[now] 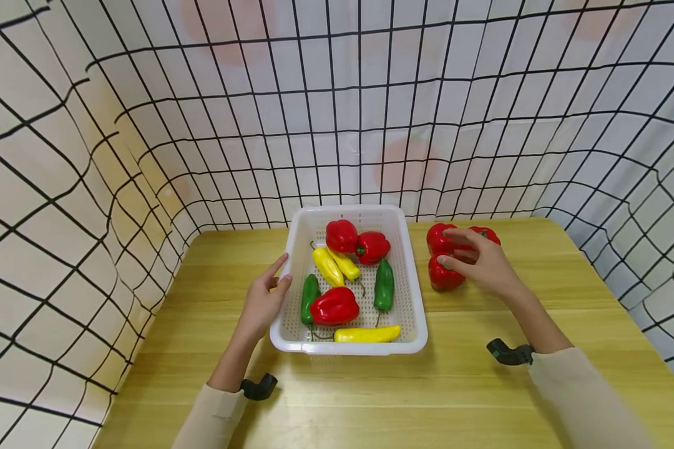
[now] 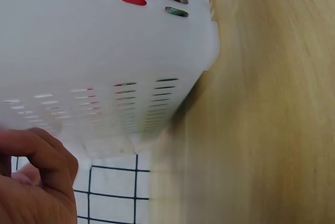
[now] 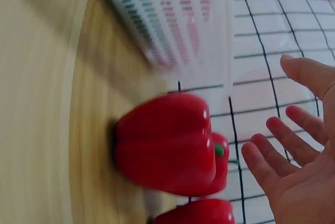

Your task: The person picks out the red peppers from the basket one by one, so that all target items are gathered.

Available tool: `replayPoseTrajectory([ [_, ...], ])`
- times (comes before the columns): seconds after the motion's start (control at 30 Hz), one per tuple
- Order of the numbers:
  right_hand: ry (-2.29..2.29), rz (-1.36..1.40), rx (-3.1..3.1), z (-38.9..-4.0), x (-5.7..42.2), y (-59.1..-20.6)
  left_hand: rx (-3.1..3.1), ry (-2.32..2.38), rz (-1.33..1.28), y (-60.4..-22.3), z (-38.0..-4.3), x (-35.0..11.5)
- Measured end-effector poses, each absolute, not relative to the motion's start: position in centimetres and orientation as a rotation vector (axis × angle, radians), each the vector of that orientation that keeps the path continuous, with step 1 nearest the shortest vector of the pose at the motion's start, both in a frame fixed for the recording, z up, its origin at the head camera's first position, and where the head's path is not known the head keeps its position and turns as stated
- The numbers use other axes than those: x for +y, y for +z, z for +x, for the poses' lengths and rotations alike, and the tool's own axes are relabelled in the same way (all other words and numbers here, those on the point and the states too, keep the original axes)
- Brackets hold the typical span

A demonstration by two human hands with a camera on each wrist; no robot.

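Observation:
My left hand [image 1: 263,302] is at the left rim of a white plastic basket [image 1: 418,293], its thumb and index finger on the edge. In the left wrist view its bent fingers [image 2: 39,150] show beside the basket's slotted wall. My right hand [image 1: 485,262] hovers over a group of red bell peppers [image 1: 447,273] to the right of the basket, with thumb and fingers spread. The right wrist view shows that hand apart from the nearest red bell pepper [image 3: 165,143], nothing in its palm. Part of the group is hidden behind the hand.
The basket holds red bell peppers [image 1: 334,306], yellow peppers [image 1: 367,334] and green peppers [image 1: 384,285]. A black wire grid [image 1: 359,131] backed by white sheeting stands behind and at both sides of the wooden table [image 1: 371,399]. Each wrist wears a black mount [image 1: 508,353].

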State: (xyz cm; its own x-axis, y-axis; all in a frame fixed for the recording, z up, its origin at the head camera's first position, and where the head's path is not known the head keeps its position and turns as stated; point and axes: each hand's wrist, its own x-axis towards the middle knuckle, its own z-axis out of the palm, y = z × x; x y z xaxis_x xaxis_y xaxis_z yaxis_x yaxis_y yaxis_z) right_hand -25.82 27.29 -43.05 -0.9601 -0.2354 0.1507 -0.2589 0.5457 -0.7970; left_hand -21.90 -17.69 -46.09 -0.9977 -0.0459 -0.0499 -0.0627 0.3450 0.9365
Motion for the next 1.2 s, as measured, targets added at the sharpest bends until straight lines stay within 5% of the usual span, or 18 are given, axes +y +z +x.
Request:
replayPoseTrajectory([
  [1.2,1.427,1.113,-2.781,-26.7,11.3,-38.1,2.445,1.859,-0.121,-46.3,-22.0,-17.9],
])
